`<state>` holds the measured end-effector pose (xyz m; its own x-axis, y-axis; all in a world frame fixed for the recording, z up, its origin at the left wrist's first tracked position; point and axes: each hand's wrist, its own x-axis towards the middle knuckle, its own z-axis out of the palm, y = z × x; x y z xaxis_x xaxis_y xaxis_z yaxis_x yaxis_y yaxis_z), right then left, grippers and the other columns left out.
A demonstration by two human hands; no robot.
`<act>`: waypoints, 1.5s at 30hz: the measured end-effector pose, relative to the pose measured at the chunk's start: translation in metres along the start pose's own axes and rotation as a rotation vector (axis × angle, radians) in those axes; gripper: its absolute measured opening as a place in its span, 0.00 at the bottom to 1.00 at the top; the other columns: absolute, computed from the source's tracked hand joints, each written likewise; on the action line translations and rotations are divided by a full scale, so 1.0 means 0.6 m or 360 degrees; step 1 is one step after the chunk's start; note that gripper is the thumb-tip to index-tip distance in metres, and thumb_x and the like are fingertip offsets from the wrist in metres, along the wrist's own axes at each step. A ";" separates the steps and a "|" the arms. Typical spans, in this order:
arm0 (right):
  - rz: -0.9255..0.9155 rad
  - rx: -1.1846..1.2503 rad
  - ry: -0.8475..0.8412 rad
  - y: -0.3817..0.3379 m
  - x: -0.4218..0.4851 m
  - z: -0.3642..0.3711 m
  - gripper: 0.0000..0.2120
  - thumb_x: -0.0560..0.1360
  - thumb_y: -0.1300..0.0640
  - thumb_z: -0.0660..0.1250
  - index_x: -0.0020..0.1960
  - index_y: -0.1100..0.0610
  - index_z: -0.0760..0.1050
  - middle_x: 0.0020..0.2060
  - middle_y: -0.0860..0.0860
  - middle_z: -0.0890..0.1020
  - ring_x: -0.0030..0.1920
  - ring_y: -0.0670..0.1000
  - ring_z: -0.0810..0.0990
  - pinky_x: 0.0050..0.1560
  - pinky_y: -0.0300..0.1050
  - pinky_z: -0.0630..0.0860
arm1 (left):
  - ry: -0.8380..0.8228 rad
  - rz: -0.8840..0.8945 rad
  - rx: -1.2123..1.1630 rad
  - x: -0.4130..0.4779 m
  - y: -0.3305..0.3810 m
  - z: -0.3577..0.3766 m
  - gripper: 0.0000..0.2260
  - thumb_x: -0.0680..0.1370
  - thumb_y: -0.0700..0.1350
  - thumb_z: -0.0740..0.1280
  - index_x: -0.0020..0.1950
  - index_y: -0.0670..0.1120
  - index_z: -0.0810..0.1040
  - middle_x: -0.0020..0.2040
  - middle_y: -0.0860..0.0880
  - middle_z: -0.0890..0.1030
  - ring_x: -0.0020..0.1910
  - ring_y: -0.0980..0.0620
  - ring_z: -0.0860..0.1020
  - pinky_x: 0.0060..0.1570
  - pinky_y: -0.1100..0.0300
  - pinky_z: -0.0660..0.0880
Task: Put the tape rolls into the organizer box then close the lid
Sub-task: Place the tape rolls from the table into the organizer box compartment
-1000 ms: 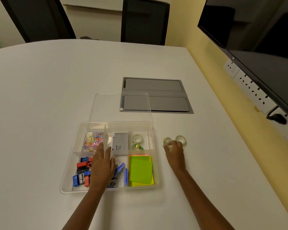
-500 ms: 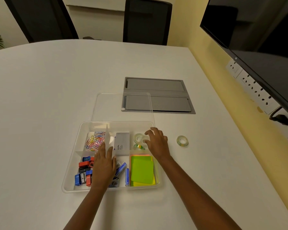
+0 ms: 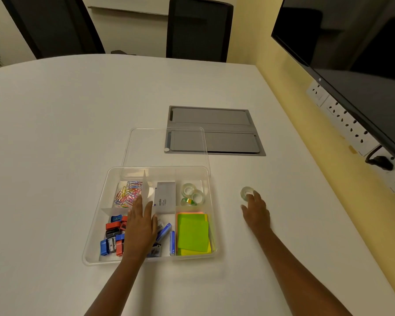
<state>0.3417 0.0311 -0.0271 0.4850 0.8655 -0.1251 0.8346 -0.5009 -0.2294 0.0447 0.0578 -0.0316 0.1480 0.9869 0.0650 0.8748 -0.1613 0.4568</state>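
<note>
The clear organizer box (image 3: 96,224) sits open on the white table, its clear lid (image 3: 146,147) lying flat just behind it. Three tape rolls (image 3: 193,195) lie in the box's back right compartment. One more clear tape roll (image 3: 246,192) rests on the table to the right of the box. My right hand (image 3: 257,212) reaches to it, fingertips touching its near edge, fingers apart and not closed around it. My left hand (image 3: 140,226) lies flat, palm down, on the box's middle, over the dividers.
The box also holds coloured paper clips (image 3: 127,193), a grey staples box (image 3: 165,197), sharpeners (image 3: 113,238) and green sticky notes (image 3: 193,234). A grey cable hatch (image 3: 226,124) is set in the table behind. A monitor (image 3: 351,53) and wall sockets (image 3: 342,119) are at right.
My right hand carried a tape roll from the table into the box's back right compartment, let it go, then moved back right to the last roll on the table. My left hand stayed put.
</note>
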 end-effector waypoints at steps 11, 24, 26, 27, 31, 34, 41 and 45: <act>-0.0095 0.0806 0.0158 -0.083 -0.010 -0.017 0.11 0.76 0.62 0.66 0.53 0.70 0.73 0.60 0.65 0.72 0.55 0.64 0.77 0.55 0.52 0.74 | 0.0009 -0.0019 -0.0005 -0.002 0.003 -0.003 0.17 0.77 0.38 0.63 0.65 0.36 0.70 0.71 0.32 0.64 0.71 0.34 0.61 0.70 0.41 0.61; -0.0783 0.0124 -0.0048 -0.178 -0.007 0.024 0.15 0.79 0.60 0.58 0.66 0.61 0.69 0.74 0.58 0.63 0.73 0.57 0.63 0.71 0.50 0.64 | -0.0090 -0.0070 0.0025 -0.003 0.010 -0.014 0.17 0.79 0.41 0.60 0.68 0.40 0.67 0.73 0.36 0.61 0.74 0.38 0.58 0.72 0.43 0.57; -0.0800 0.0091 -0.0057 -0.172 -0.013 0.031 0.16 0.80 0.61 0.57 0.67 0.60 0.68 0.74 0.57 0.62 0.74 0.56 0.60 0.73 0.50 0.61 | -0.0113 -0.0068 0.0026 -0.006 0.011 -0.017 0.17 0.79 0.42 0.60 0.68 0.40 0.67 0.74 0.36 0.60 0.74 0.38 0.57 0.73 0.43 0.56; -0.0806 0.0093 -0.0037 -0.169 -0.016 0.033 0.16 0.80 0.61 0.56 0.67 0.60 0.68 0.74 0.57 0.63 0.74 0.56 0.60 0.73 0.50 0.60 | -0.0115 -0.0056 0.0021 -0.008 0.011 -0.017 0.17 0.79 0.41 0.60 0.67 0.40 0.68 0.74 0.36 0.61 0.74 0.38 0.57 0.72 0.42 0.56; -0.0809 0.0129 0.0019 -0.160 -0.033 0.032 0.16 0.80 0.62 0.56 0.67 0.60 0.69 0.72 0.58 0.66 0.73 0.56 0.63 0.73 0.50 0.61 | -0.0110 -0.0048 0.0073 -0.020 0.014 -0.021 0.15 0.78 0.41 0.61 0.64 0.38 0.71 0.71 0.34 0.64 0.72 0.35 0.61 0.70 0.37 0.58; -0.0847 0.0141 0.0140 -0.154 -0.053 0.027 0.13 0.76 0.67 0.62 0.60 0.63 0.75 0.65 0.62 0.76 0.67 0.59 0.73 0.68 0.56 0.68 | -0.0087 -0.0054 0.0149 -0.038 0.021 -0.026 0.22 0.81 0.49 0.48 0.61 0.38 0.74 0.68 0.33 0.69 0.68 0.33 0.67 0.66 0.34 0.63; -0.0916 0.0006 0.0148 -0.144 -0.058 0.029 0.17 0.75 0.67 0.62 0.63 0.59 0.73 0.61 0.56 0.80 0.63 0.53 0.76 0.71 0.62 0.59 | -0.0281 0.0032 0.0327 -0.040 0.019 -0.039 0.38 0.79 0.56 0.33 0.49 0.39 0.81 0.57 0.32 0.79 0.57 0.32 0.77 0.52 0.34 0.74; -0.0872 -0.0089 -0.0092 -0.157 -0.040 0.025 0.19 0.78 0.64 0.58 0.68 0.55 0.67 0.66 0.52 0.75 0.67 0.51 0.70 0.75 0.59 0.44 | -0.0329 0.0152 0.0266 -0.004 0.003 -0.024 0.51 0.64 0.66 0.19 0.73 0.41 0.57 0.76 0.35 0.51 0.75 0.38 0.49 0.74 0.46 0.47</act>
<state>0.2475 0.0579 -0.0167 -0.0379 0.9978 -0.0553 0.9742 0.0246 -0.2242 0.0395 0.0553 -0.0181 0.3092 0.9468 -0.0897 0.9138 -0.2697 0.3036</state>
